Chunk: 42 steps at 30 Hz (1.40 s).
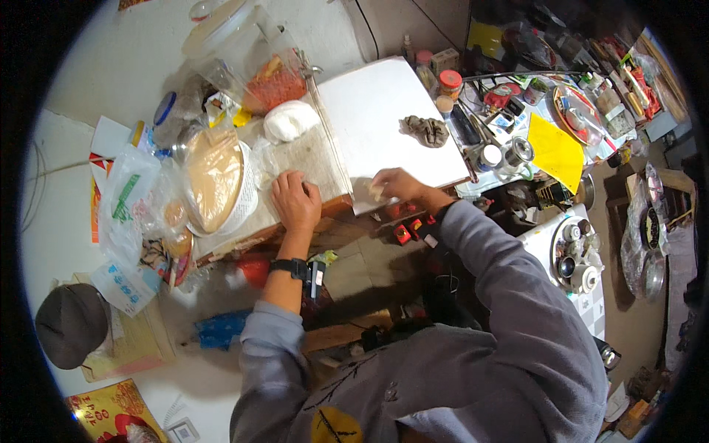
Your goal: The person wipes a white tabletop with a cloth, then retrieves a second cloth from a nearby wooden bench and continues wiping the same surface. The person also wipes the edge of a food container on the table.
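Note:
My left hand (pixel 297 200) rests with bent fingers on the beige cloth (pixel 318 166) near the table's front edge; nothing shows in it. My right hand (pixel 400 184) holds a small pale piece, too small to name, over the near edge of a white board or sheet (pixel 382 111). A crumpled dark brown cloth (pixel 425 130) lies farther back on that white surface. Behind my left hand are a thin clear plastic bag (pixel 265 160) and a white bundle (pixel 291 120). To its left a plastic-wrapped tan oval item (pixel 213 177) sits in a white basket (pixel 248 185).
A clear container with orange-red contents (pixel 277 88) stands at the back. Right of the white surface are a red-lidded jar (pixel 450 83), a white-capped jar (pixel 489 157) and a yellow sheet (pixel 554 152). A teapot (pixel 584 278) stands on a round tray at the right.

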{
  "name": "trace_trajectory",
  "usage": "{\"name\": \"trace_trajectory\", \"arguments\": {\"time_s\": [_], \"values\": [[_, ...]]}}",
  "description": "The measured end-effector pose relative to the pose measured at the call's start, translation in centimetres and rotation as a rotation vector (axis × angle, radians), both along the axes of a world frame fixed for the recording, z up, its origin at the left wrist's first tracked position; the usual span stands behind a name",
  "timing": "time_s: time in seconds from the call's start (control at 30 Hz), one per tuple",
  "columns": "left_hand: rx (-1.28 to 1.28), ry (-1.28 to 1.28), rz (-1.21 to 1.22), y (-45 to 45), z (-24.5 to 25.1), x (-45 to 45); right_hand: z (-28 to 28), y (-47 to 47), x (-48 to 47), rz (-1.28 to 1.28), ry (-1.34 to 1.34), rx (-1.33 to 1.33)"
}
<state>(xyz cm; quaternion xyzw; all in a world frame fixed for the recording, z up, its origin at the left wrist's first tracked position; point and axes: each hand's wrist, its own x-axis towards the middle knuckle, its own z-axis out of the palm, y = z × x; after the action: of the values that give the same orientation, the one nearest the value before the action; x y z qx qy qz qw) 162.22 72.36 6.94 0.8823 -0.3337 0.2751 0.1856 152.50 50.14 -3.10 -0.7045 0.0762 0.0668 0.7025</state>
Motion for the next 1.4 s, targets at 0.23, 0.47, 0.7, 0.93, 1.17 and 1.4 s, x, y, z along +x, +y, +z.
{"name": "trace_trajectory", "arguments": {"time_s": [0.23, 0.47, 0.7, 0.93, 1.17, 1.4], "values": [[0.016, 0.023, 0.012, 0.1, -0.2, 0.1, 2.4, -1.8, -6.4, -0.341, 0.152, 0.896], [0.013, 0.009, -0.001, 0.0, 0.1, 0.0, 2.0, -2.4, -2.1, -0.298, 0.154, 0.711], [0.015, 0.016, -0.016, 0.0, 0.2, 0.1, -0.2, -2.1, 2.3, -0.137, -0.262, -0.89], [0.021, 0.012, -0.033, 0.1, 0.2, 0.1, -0.9, -2.8, -0.9, -0.129, -0.423, -1.162], [0.016, -0.002, -0.049, 0.0, 0.2, 0.1, -0.6, -3.4, 0.4, -0.031, -0.34, -1.14], [0.004, 0.028, -0.028, 0.0, 0.4, -0.1, -0.3, -3.1, 3.2, -0.12, -0.247, -1.002]]}}
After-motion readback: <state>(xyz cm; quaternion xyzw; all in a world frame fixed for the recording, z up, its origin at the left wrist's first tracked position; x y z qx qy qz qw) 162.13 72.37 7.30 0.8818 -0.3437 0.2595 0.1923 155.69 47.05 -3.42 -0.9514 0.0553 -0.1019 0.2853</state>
